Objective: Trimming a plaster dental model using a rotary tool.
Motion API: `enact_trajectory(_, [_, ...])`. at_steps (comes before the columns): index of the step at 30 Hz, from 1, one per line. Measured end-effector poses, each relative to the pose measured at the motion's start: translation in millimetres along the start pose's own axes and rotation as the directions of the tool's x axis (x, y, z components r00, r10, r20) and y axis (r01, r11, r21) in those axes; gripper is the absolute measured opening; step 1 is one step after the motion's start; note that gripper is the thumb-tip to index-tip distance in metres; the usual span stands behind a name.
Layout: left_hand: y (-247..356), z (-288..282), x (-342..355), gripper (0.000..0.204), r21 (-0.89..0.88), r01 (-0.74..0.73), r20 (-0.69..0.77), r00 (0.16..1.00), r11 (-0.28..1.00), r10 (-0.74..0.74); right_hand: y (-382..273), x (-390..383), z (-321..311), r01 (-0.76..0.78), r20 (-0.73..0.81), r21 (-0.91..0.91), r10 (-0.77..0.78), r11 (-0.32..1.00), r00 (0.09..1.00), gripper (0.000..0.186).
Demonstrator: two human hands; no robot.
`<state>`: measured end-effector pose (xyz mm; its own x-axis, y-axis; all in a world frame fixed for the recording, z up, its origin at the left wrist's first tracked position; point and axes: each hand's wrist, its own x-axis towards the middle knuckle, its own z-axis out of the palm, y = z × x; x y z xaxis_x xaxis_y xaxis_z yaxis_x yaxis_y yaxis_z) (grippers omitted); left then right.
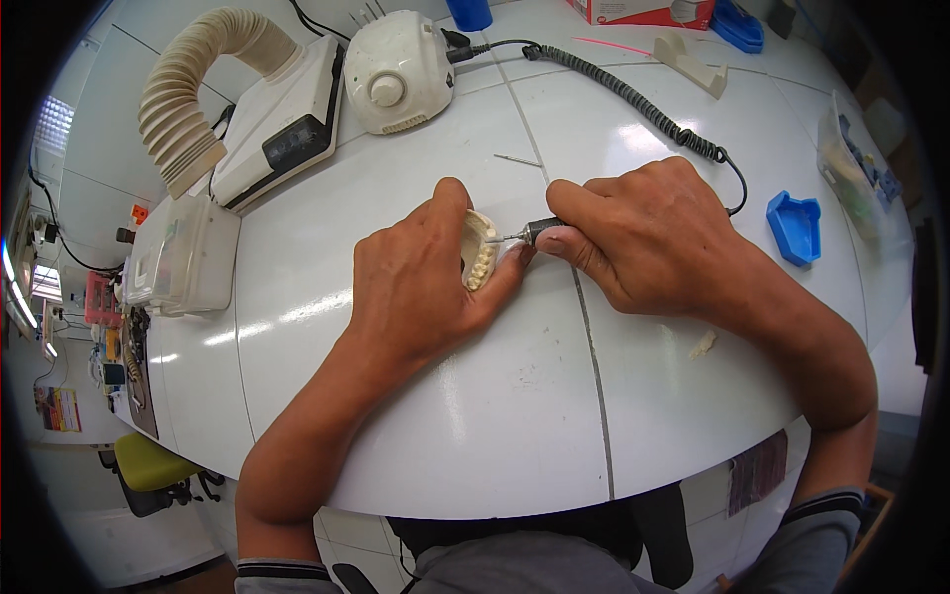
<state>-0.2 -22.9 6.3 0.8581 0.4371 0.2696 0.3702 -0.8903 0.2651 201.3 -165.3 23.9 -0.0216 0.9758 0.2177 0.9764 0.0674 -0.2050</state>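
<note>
The left hand (411, 262) has its fingers (451, 198) closed around the cast (482, 267); the right hand's (658, 233) pinch the handpiece (542, 229), its tip (510, 238) at the cast's teeth, above the white surface (445, 436). Beyond lies a thin bit (518, 159); a coiled cord (633, 93) runs to the control box (396, 74).

the left hand (406, 262) is holding a cupped curl, its thumb (508, 277) pointing toward the right hand (658, 233), whose fingers (577, 201) are pinching; both bare forearms (322, 421) are slanting inward.
</note>
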Motion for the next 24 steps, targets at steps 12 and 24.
enact_trajectory(12, [4, -3, -2, 0.049, 0.002, 0.045, 0.012, 0.999, 0.999, -0.045, -9, -4, -1, -0.045, 0.013, -0.007, 0.045, 0.999, 0.999, 0.048])
enact_trajectory(24, [5, -1, 0, 0.044, -0.017, 0.076, 0.009, 0.997, 0.997, -0.076, -12, -3, -4, -0.078, 0.047, -0.013, 0.078, 0.997, 0.996, 0.045])
